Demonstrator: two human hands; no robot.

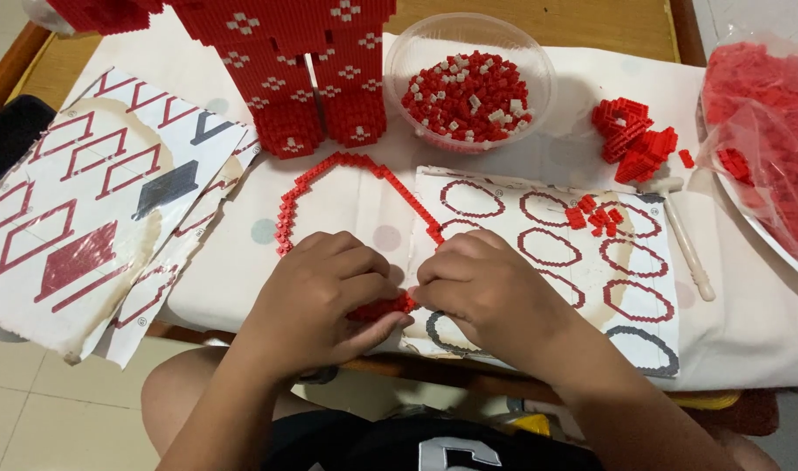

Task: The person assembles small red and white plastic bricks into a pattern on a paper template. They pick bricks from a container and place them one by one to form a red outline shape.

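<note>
- Right between the two hands, at the near edge of the bench (pixel 748 331), sits a short row of small red plastic building bricks (pixel 383 307); its long axis runs left to right, so each end points into one hand.
- That row looks to be the near end of a thin red brick outline shaped like a pointed arch (pixel 351 166), which lies flat on the white cloth and climbs away from the hands toward a large red brick figure with white cross marks (pixel 307 70).
- The left hand (pixel 325 301) comes in from the left, knuckles up, fingers curled; its grip is closed on the left part of the row, thumb tip pressed at the bricks.
- The right hand (pixel 482 292) mirrors it from the right, palm down, fingertips pinched together on the right end (the contact itself is half hidden under the fingers).
- Both hands are equally near the row, touching it, and their fingertips almost meet above it.
- Under the right hand lies a printed paper sheet of red oval outlines (pixel 591 262); a clear round plastic bowl of red and white bricks (pixel 469 83) stands well beyond, near the figure.
</note>
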